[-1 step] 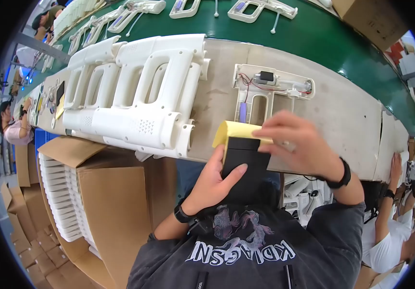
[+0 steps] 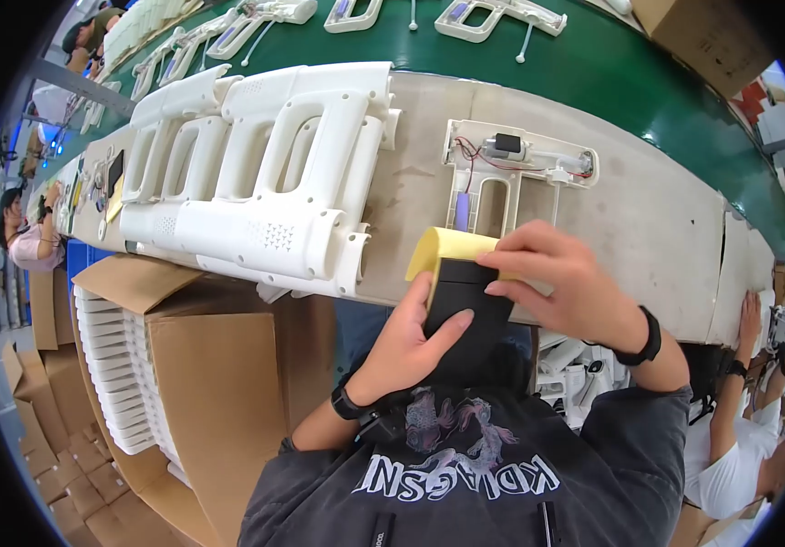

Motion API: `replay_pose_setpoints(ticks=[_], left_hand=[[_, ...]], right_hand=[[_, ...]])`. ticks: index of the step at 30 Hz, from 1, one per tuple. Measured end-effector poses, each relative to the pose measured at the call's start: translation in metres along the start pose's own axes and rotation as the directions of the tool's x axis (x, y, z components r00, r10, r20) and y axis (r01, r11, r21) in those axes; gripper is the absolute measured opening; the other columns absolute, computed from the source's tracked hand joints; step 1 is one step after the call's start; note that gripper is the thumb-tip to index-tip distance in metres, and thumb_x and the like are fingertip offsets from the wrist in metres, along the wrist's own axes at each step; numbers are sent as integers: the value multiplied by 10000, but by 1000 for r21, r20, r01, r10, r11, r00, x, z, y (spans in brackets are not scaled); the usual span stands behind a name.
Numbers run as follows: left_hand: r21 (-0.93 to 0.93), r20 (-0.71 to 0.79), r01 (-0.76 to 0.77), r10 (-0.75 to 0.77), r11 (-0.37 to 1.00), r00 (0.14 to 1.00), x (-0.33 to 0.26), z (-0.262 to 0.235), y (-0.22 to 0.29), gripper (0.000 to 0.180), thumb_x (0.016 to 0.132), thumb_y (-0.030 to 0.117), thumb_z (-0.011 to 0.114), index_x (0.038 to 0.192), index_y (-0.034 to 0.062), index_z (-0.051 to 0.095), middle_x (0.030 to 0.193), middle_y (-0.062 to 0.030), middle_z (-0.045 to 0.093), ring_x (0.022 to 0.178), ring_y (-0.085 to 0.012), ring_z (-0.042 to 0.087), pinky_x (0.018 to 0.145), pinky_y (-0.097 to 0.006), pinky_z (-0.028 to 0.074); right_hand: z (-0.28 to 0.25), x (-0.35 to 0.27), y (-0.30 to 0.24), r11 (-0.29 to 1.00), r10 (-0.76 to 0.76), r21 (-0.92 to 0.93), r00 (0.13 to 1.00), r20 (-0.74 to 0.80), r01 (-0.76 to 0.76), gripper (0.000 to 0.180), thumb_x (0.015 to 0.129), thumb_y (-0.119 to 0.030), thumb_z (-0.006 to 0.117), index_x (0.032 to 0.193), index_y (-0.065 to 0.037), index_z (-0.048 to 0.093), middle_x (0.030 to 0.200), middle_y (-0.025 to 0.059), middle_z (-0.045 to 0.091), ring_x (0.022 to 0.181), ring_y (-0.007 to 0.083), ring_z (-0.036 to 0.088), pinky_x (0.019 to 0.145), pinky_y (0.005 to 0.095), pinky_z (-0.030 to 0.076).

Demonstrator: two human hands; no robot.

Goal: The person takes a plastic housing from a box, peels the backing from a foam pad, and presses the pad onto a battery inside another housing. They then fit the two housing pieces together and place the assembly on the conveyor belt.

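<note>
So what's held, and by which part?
Black sheet and yellow sheet: left grip holds their left side; right grip touches the black one's top-right corner, pinch unclear.

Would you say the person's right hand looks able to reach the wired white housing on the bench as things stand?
Probably yes: the right hand is near the wired white housing, whose upper part lies uncovered, though the hand seems busy at the black flat piece.
</note>
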State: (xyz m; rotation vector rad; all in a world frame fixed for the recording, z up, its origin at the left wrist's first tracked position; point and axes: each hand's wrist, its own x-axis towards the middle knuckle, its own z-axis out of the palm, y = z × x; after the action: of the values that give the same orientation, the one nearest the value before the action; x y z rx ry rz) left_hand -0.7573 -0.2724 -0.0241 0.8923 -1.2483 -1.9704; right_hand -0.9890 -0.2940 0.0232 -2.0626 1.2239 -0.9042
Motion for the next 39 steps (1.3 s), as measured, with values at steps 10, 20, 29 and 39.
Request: replay_pose_setpoints(ticks=[10, 20, 29, 39], left_hand=[[409, 62, -135, 120, 902, 991, -11, -5, -3, 344, 956, 126, 652, 1210, -13, 467, 977, -169, 607, 858, -254, 626, 760, -331, 492], [4, 130, -18, 18, 1000, 991, -35, -17, -16, 441, 981, 101, 619, 1363, -16, 433, 1206, -123, 600, 1115, -164, 585, 966, -295, 450], [121, 294, 29, -63, 992, 954, -40, -12, -27, 479, 982, 105, 605, 1405, -6, 409, 1272, -134, 590, 1173, -191, 572, 1017, -323, 434], [153, 289, -1, -44, 988, 956, -36, -11, -27, 498, 971, 119, 618, 1403, -14, 410, 1239, -161, 615, 1139, -236, 605, 1002, -336, 448]], right_hand=[[-1, -3, 0, 952, 132, 228, 944, 301, -206, 311, 796, -17, 771, 1100, -34, 711, 989, 114, 633, 844, 276, 630, 729, 347, 524], [5, 9, 28, 977, -69, -174, 955, 288, 123, 467, 752, 70, 677, 1206, -20, 617, 1146, 127, 574, 1051, 331, 571, 861, 395, 511], [12, 50, 61, 766, -294, -462, 883, 366, 447, 545, 666, 69, 615, 1196, -54, 648, 1207, 73, 578, 1148, 283, 539, 981, 395, 482], [10, 51, 59, 783, -277, -428, 869, 410, 451, 602, 641, 84, 613, 1216, -85, 664, 1232, 64, 584, 1145, 291, 534, 1002, 403, 468]])
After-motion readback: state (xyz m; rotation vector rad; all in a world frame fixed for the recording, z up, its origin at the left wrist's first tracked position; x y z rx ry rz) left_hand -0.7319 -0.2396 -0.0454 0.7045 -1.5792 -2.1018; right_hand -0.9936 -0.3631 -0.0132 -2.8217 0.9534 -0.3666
